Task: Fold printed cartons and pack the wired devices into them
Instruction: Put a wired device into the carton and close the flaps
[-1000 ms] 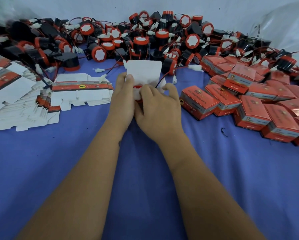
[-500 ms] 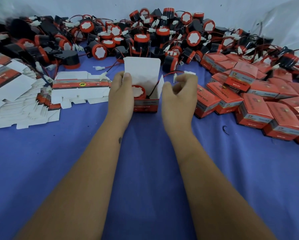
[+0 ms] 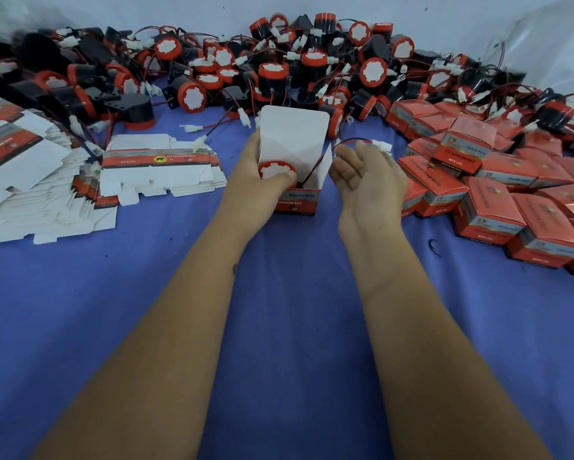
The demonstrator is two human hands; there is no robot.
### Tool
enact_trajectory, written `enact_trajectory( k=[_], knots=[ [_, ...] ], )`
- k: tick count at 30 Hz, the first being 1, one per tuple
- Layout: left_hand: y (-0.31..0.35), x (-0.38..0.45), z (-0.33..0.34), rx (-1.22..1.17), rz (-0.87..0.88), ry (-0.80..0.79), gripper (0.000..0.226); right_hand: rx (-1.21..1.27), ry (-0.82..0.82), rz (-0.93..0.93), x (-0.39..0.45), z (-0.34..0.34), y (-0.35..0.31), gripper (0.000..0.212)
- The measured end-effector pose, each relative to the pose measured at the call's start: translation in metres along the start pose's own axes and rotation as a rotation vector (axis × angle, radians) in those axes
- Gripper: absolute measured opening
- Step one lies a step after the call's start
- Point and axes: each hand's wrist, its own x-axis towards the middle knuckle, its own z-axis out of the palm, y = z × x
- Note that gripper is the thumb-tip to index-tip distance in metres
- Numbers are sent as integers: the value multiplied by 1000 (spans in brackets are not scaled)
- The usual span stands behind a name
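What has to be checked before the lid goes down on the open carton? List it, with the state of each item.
1. Device seated in the open carton: ok, its red face shows inside the opening, under the left hand's thumb.
2. Left hand steadying the carton: ok, it grips the carton's left side.
3. Wire tucked inside: not ok, it runs out over the right wall.
4. White connector inside: not ok, it is outside, at the right hand fingertips.
5. Lid flap free to fold: ok, it stands upright and open.
6. Bottom flaps locked: cannot tell, hidden.
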Motion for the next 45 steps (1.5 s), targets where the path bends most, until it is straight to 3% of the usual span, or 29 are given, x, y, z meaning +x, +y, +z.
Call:
enact_trajectory(
  k=[3, 4, 7, 11, 13, 16, 21, 24, 29, 33, 45],
  knots=[
    [0, 0, 0, -21, -4, -10, 66, 55, -79, 82, 0, -5, -5, 9],
    [0, 0, 0, -27, -6, -12, 66, 88, -110, 110, 0, -7, -6, 4],
    [0, 0, 0, -27, -7, -13, 64, 200, -201, 143, 1, -11, -10, 18],
    [0, 0, 1, -20, -3, -21, 64, 210, -348, 121, 2, -13, -14, 62],
    [0, 0, 0, -6, 16, -34, 62, -5, -400, 35, -1, -10, -14, 64],
    [-1, 0, -1, 9, 39, -51, 59, -438, -419, -171, -12, 1, -13, 31],
    [-3, -1, 0, 76, 88, -59, 49, -708, -527, -361, -28, 15, -4, 27],
    [2, 0, 2, 78, 11, -97, 57, -714, -521, -373, -34, 21, -3, 29],
    [-3, 0, 2, 155, -16, -97, 33, -850, -528, -448, -41, 29, 2, 24],
    [5, -6, 1, 38, 40, -80, 55, -929, -448, -501, -30, 26, -3, 22],
    [3, -4, 2, 40, 14, -24, 67, -1332, -230, -887, -2, 1, -1, 10]
  ],
)
